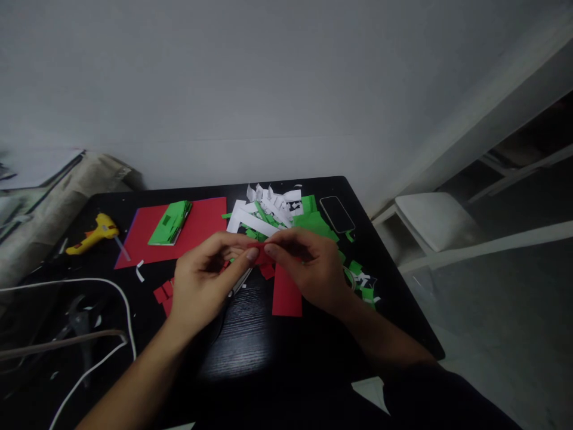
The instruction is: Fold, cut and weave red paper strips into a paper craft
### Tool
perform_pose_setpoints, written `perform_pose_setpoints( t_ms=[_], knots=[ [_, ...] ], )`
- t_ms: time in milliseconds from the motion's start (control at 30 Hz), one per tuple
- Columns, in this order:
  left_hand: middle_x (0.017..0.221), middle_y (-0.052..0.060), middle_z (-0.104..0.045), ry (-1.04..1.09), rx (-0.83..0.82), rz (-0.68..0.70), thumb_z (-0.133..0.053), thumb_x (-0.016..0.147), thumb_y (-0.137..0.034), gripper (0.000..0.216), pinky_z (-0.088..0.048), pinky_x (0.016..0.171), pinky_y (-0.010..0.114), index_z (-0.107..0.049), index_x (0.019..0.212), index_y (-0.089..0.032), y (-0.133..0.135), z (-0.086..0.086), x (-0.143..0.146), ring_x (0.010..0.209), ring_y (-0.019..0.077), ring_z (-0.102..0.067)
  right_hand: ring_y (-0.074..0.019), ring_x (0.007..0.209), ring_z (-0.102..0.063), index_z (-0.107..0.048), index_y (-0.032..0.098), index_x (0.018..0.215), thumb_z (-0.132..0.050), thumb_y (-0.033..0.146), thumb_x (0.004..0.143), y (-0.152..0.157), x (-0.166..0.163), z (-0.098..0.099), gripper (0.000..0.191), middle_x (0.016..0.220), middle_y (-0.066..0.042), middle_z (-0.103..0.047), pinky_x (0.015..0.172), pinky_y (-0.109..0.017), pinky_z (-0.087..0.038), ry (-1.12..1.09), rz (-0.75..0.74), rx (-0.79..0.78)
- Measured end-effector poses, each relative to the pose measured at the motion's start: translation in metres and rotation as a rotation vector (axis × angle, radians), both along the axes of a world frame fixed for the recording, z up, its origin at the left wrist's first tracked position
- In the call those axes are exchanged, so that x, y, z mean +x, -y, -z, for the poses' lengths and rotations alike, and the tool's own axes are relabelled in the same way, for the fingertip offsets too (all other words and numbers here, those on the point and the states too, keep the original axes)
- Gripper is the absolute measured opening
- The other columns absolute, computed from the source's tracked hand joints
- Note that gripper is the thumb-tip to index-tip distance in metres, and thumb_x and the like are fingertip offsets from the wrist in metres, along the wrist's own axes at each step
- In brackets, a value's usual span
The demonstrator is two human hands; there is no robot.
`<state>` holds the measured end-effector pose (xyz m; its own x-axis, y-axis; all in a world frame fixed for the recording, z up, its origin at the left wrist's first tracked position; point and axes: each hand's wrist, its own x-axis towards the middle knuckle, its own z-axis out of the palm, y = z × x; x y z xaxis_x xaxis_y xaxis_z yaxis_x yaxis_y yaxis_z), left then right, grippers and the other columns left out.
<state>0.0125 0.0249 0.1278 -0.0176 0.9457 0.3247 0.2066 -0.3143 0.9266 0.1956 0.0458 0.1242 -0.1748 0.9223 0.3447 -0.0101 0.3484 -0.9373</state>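
Near the middle of a black, wood-grained worktop [250, 352], the left hand [201, 283] and right hand [316, 272] meet at the fingertips, both pinching a small red paper scrap [260, 254] above a flat red paper rectangle [287, 294]. Beyond lie a loose heap of white and green paper strips [273, 212], a glossy dark phone [337, 213], a large red sheet [201, 230] carrying a folded green stack [171, 222], and a yellow glue gun [95, 233].

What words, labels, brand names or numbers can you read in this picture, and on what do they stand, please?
None can be read. The yellow glue gun shows no legible label, the phone has a dark screen, and the red sheet, green and white scraps and the red strip between left hand and right hand are plain.
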Motion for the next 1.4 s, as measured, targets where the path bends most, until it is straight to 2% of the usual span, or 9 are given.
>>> perform_pose_setpoints(
  t_ms=[433, 667, 900, 1400],
  knots=[
    [0.092, -0.003, -0.079, -0.057, 0.054, -0.018, -0.077, 0.091, -0.020, 0.010, -0.060, 0.072, 0.019, -0.079, 0.098, -0.027, 0.0011, 0.0003, -0.0017, 0.078, 0.0096, -0.073, -0.0151, 0.078, -0.074, -0.076, 0.023, 0.093, -0.077, 0.023, 0.090, 0.0009, 0.0001, -0.0007, 0.003, 0.086, 0.000, -0.078, 0.073, -0.029, -0.062, 0.005, -0.005, 0.030],
    [0.089, -0.003, -0.077, -0.122, 0.087, -0.025, -0.077, 0.092, -0.022, 0.007, -0.058, 0.072, 0.021, -0.078, 0.097, -0.027, 0.0005, 0.0037, -0.0034, 0.077, 0.0093, -0.071, -0.0147, 0.078, -0.073, -0.073, 0.022, 0.094, -0.074, 0.024, 0.092, 0.0004, -0.0004, 0.0024, 0.003, 0.085, 0.000, -0.076, 0.071, -0.029, -0.060, 0.013, -0.028, 0.050],
    [0.087, -0.001, -0.076, -0.107, 0.050, 0.006, -0.076, 0.093, -0.026, 0.004, -0.058, 0.072, 0.025, -0.077, 0.096, -0.025, 0.0007, 0.0070, -0.0018, 0.075, 0.0118, -0.070, -0.0142, 0.074, -0.071, -0.072, 0.022, 0.091, -0.073, 0.025, 0.093, -0.0006, 0.0009, 0.0011, 0.003, 0.083, 0.000, -0.074, 0.069, -0.029, -0.058, 0.086, -0.060, 0.080],
    [0.085, -0.003, -0.074, -0.124, 0.085, -0.030, -0.075, 0.093, -0.023, 0.003, -0.056, 0.073, 0.023, -0.076, 0.095, -0.025, 0.0007, 0.0063, -0.0042, 0.073, 0.0102, -0.068, -0.0147, 0.075, -0.071, -0.073, 0.021, 0.091, -0.074, 0.025, 0.092, -0.0017, 0.0011, 0.0009, 0.005, 0.083, -0.001, -0.075, 0.069, -0.029, -0.058, 0.063, -0.047, 0.038]
  ],
)
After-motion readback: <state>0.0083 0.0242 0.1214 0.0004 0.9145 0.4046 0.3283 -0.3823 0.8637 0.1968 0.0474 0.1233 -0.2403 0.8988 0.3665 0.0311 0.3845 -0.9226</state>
